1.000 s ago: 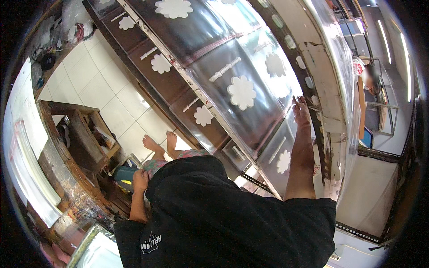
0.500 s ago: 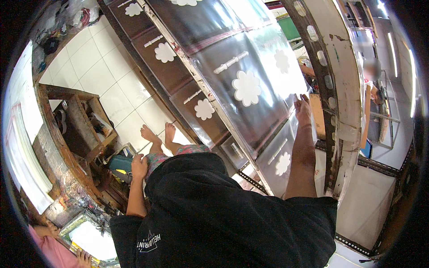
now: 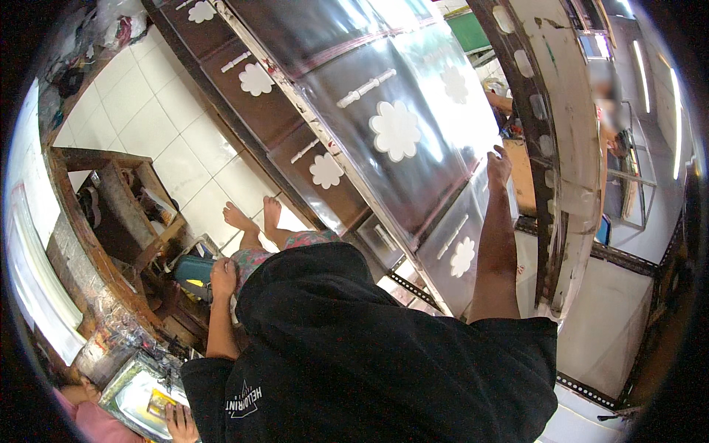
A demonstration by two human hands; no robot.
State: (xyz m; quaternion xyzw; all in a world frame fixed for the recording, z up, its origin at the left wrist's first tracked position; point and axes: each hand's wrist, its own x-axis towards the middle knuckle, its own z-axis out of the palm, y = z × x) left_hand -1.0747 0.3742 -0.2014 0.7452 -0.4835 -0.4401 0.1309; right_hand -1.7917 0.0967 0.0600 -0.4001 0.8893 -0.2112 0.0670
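Note:
My right hand reaches up at the edge of a clear plastic sheet, with bent fingers closed at its bright, glossy corner. The sheet lies on a long sloping rack and bears a white flower print and a white rod-shaped print. More such sheets lie along the same rack and on a lower row. My left hand hangs low beside my thigh, next to a dark green box. Its fingers look curled in; whatever is inside them, if anything, is hidden.
A brown wooden stand is at the left on white floor tiles. At lower left, a person in a pink sleeve has a hand by a framed panel. A slotted metal beam rises at the right, before another person.
The view has shifted slightly. My right fingers have bent in more at the sheet's edge. My left hand stays by my thigh. The other person's hand has moved right, beside a yellow item.

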